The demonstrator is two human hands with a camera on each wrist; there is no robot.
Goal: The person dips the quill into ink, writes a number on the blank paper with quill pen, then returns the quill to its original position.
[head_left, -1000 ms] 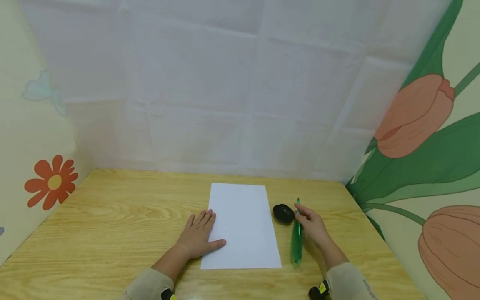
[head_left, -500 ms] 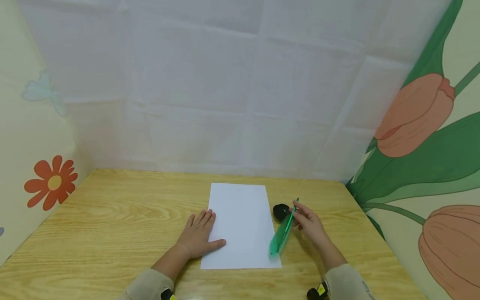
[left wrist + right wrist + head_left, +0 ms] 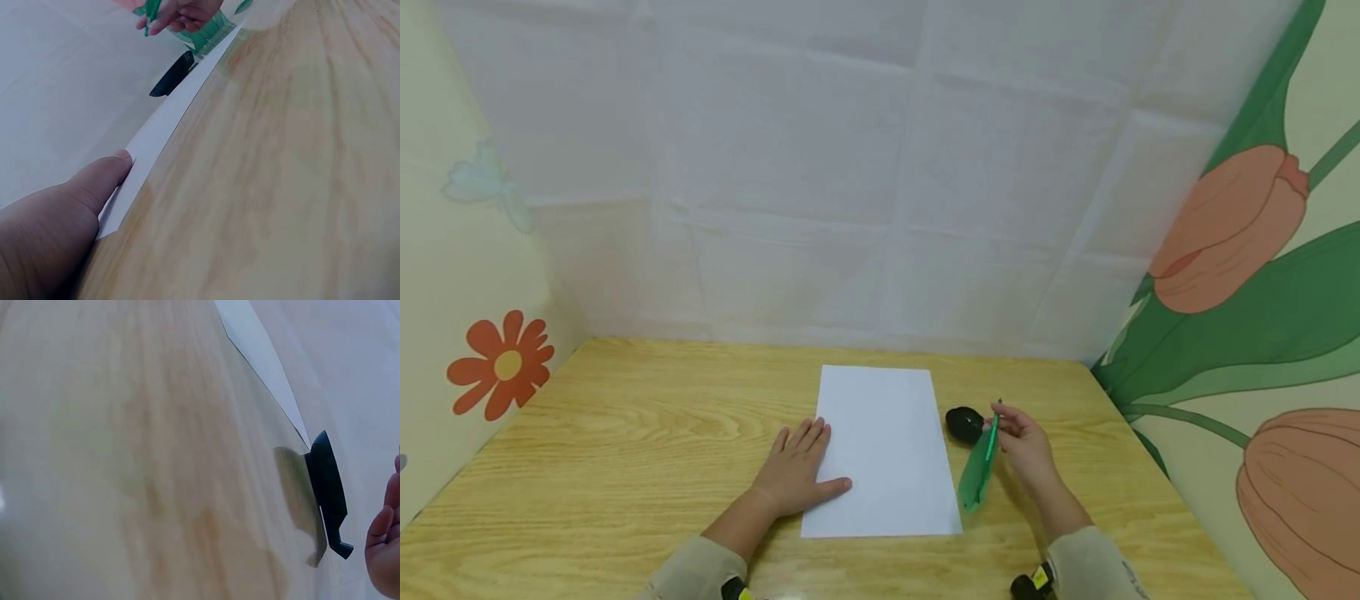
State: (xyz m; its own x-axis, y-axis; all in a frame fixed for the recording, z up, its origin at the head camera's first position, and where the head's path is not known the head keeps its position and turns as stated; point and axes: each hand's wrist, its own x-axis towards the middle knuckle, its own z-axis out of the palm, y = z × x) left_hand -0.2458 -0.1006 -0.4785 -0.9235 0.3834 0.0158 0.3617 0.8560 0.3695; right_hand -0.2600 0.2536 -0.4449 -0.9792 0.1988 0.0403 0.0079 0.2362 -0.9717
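We see smooth paper (image 3: 887, 450), a glossy black object (image 3: 964, 425) and a slender green quill (image 3: 976, 477) at a wood-grained worktop (image 3: 655, 417).

Farthest left, we notice a painted red flower (image 3: 507, 364) with rounded petals; then the left grip (image 3: 793, 477), fingers straight and thumb spread, resting flat across the rectangular paper's left edge. Beyond the paper's right edge sits the rounded black object, and just beside it the quill slants, its leaf-shaped vane near the paper. The right grip (image 3: 1026, 450) pinches the quill's thin upper shaft. At far right we find painted coral tulips (image 3: 1232, 229).
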